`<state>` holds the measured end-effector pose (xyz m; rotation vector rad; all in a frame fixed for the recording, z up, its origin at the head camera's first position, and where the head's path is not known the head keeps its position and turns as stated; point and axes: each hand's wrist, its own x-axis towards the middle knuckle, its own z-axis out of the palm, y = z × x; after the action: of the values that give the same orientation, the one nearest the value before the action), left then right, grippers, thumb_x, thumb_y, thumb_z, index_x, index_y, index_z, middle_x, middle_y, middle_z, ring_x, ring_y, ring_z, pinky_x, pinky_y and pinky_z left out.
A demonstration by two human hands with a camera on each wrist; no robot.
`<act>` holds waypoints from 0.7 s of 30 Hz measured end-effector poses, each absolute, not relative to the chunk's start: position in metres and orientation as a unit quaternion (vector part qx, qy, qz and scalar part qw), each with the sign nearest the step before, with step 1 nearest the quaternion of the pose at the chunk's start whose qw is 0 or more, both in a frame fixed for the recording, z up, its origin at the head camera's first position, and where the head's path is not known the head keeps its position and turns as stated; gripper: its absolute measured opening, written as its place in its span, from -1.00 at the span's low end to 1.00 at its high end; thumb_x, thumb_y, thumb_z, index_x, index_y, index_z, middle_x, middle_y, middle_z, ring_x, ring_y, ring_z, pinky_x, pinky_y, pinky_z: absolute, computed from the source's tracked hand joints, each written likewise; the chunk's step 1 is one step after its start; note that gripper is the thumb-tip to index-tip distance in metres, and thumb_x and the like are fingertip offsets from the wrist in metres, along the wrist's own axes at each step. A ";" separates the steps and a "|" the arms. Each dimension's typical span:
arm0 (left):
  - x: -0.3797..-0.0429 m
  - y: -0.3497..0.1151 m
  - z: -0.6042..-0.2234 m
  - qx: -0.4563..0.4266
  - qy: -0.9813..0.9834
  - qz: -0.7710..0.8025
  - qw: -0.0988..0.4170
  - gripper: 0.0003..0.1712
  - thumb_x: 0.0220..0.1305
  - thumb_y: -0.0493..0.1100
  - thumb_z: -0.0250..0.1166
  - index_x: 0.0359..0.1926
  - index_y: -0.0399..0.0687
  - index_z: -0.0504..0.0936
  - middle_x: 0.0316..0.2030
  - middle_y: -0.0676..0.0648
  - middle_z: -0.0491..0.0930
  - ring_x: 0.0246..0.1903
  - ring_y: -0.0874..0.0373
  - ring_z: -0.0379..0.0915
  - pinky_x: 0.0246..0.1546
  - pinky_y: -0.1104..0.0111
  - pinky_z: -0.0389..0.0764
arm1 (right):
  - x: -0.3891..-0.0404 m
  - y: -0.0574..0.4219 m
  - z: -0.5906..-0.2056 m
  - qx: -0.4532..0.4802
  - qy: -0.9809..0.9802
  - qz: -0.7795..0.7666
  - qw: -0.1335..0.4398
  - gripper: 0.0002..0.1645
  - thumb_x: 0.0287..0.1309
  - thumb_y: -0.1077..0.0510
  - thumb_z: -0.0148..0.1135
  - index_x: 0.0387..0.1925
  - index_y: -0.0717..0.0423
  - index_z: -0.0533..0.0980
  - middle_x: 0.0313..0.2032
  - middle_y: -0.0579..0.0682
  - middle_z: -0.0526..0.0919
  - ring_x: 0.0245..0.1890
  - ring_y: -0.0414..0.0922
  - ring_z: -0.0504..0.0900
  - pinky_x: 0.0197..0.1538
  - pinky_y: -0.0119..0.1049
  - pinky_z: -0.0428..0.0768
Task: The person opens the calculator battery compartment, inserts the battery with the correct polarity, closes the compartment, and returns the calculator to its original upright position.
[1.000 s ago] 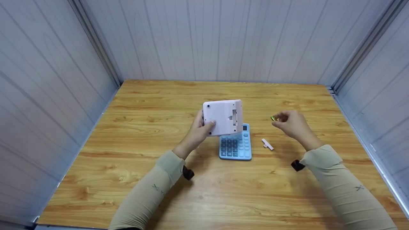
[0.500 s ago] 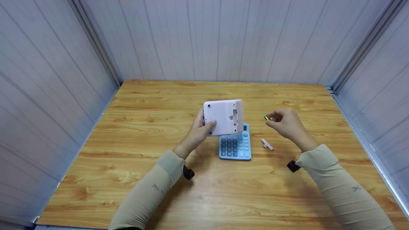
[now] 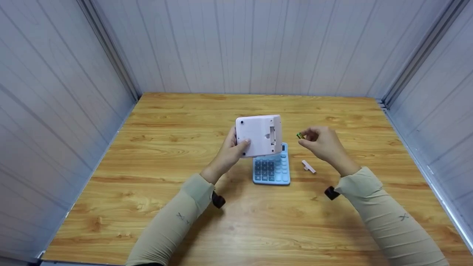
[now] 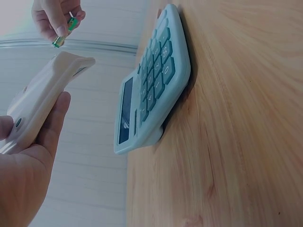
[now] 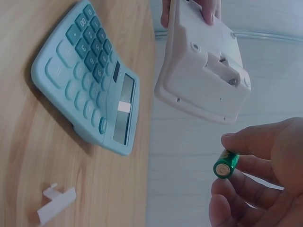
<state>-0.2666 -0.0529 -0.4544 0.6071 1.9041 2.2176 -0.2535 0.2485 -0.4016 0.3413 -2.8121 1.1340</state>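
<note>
My left hand grips a pale pink calculator above the table, its back turned up and the thumb lying across it. The bare battery compartment shows at one end of that back. To the right, my right hand pinches a small green battery between thumb and fingers, one flat end showing in the right wrist view. A short gap separates the battery from the calculator. Below them a light blue calculator rests keys up on the table, its far part hidden by the pink one.
A small pale pink battery cover lies on the wooden table, right of the blue calculator. White panelled walls rise behind the table and at both sides.
My right hand has moved left with the battery, closer to the pink calculator. The left hand and the pink calculator have barely shifted.
</note>
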 end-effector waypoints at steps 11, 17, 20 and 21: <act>-0.266 -0.052 -0.455 0.195 0.637 0.742 0.080 -0.41 0.50 -0.27 0.00 0.44 0.15 0.09 0.21 -0.15 0.47 0.14 -0.07 0.52 -0.01 0.07 0.65 | -0.253 0.230 -0.399 0.129 -0.909 0.391 0.063 -0.86 0.19 0.17 0.35 -0.22 0.13 0.64 -0.45 0.03 0.59 -0.47 -0.08 0.49 -0.46 -0.34 0.47; -0.265 -0.051 -0.454 0.197 0.638 0.740 0.082 -0.40 0.50 -0.25 0.00 0.44 0.17 0.08 0.22 -0.13 0.46 0.16 -0.05 0.50 0.01 0.06 0.64 | -0.253 0.223 -0.399 0.139 -0.900 0.407 0.068 -0.84 0.19 0.15 0.36 -0.21 0.12 0.64 -0.46 0.03 0.59 -0.48 -0.08 0.49 -0.47 -0.34 0.47; -0.265 -0.051 -0.454 0.194 0.636 0.742 0.082 -0.40 0.49 -0.27 0.01 0.44 0.15 0.08 0.21 -0.15 0.46 0.15 -0.06 0.51 0.00 0.06 0.64 | -0.252 0.220 -0.398 0.143 -0.898 0.411 0.070 -0.83 0.19 0.14 0.36 -0.20 0.12 0.65 -0.46 0.03 0.59 -0.49 -0.08 0.49 -0.47 -0.35 0.47; -0.264 -0.050 -0.453 0.193 0.636 0.743 0.081 -0.41 0.49 -0.27 0.02 0.44 0.13 0.09 0.20 -0.16 0.47 0.14 -0.07 0.52 -0.01 0.06 0.64 | -0.252 0.219 -0.398 0.144 -0.897 0.412 0.071 -0.83 0.19 0.13 0.36 -0.20 0.12 0.65 -0.47 0.03 0.59 -0.49 -0.08 0.49 -0.47 -0.34 0.47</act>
<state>-0.2645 -0.0501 -0.4535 0.5757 1.8996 2.2216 -0.2523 0.2186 -0.3978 0.4320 -2.6982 1.2380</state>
